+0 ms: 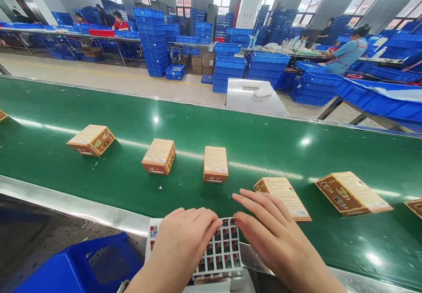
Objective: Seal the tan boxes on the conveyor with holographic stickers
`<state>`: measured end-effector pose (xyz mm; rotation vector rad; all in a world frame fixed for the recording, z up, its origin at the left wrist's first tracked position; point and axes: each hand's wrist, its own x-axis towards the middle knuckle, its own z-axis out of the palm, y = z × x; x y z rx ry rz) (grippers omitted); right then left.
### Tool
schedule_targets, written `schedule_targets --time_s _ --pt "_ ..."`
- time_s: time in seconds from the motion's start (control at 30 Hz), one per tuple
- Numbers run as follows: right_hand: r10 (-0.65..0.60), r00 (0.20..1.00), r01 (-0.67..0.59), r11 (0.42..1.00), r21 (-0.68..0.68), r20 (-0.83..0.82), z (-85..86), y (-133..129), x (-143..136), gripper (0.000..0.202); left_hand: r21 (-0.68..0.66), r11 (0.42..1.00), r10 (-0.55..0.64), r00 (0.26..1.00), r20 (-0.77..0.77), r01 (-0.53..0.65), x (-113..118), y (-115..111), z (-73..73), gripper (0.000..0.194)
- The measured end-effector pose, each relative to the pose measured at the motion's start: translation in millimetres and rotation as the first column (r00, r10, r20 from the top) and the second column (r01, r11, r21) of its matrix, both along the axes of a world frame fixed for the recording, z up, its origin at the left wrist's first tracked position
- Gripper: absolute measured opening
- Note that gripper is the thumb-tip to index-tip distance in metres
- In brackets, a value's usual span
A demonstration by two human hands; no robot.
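A white sheet with a grid of small dark-and-red square stickers lies in front of me at the belt's near edge. My left hand rests over its left part, fingers curled and closed on it. The tip of that thumb meets the sheet's top edge. My right hand is at the sheet's upper right corner, fingers stretched and spread, the lowest fingertip at the corner; its thumb is hidden. Beyond that hand, partly covered by it, is a brown-and-cream box bearing a small colourful sticker. Straight ahead sits another box with no such sticker visible.
More boxes stand on the green conveyor belt, left and right. A blue plastic bin is at lower left. Across the belt are a metal table, stacked blue crates and several people at benches.
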<state>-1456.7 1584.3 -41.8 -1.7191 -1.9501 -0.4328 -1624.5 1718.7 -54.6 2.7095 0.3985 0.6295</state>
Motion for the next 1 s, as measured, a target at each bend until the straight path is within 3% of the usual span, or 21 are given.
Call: schedule_targets --time_s 0.1,0.17,0.23,0.3,0.37,0.4,0.47,0.53,0.77,1.0 --pt "0.012 0.999 -0.011 1.000 0.025 -0.043 -0.8 2 0 0.015 -0.072 0.997 0.035 0.997 -0.068 -0.040 4 1 0.2 0.025" --pt "0.013 0.981 -0.009 1.000 0.018 -0.192 -3.3 3 4 0.013 -0.155 0.979 0.107 0.984 -0.146 -0.129 7 4 2.0 0.023" --pt "-0.026 0.906 0.028 1.000 -0.002 -0.423 -8.5 8 14 0.011 -0.225 0.947 0.176 0.956 -0.234 -0.229 11 10 3.0 0.023" --pt "-0.122 0.709 0.126 0.991 -0.046 -0.695 -17.6 19 30 0.009 -0.263 0.933 0.177 0.950 -0.256 -0.245 18 18 0.9 0.023" --pt "-0.211 0.386 0.245 0.962 -0.121 -0.898 -30.5 37 47 0.015 -0.257 0.959 0.070 0.978 -0.197 -0.121 28 27 -5.3 0.020" --pt "-0.223 0.216 0.294 0.943 -0.154 -0.951 -37.8 48 55 0.019 -0.235 0.972 -0.009 0.987 -0.159 -0.029 34 30 -9.5 0.019" --pt "-0.180 -0.048 0.347 0.919 -0.185 -0.983 -51.5 68 68 0.030 -0.176 0.976 -0.151 0.981 -0.126 0.127 46 34 -18.8 0.019" --pt "-0.125 -0.177 0.378 0.907 -0.185 -0.976 -61.7 83 75 0.038 -0.149 0.969 -0.218 0.965 -0.144 0.196 58 36 -27.3 0.019" --pt "-0.081 -0.249 0.500 0.843 -0.200 -0.965 -73.1 92 76 0.042 -0.148 0.966 -0.240 0.953 -0.186 0.214 78 28 -37.7 0.017" --pt "-0.126 -0.174 0.588 0.783 -0.206 -0.977 -79.4 83 85 0.045 -0.144 0.959 -0.268 0.949 -0.167 0.246 88 16 -35.5 0.017"
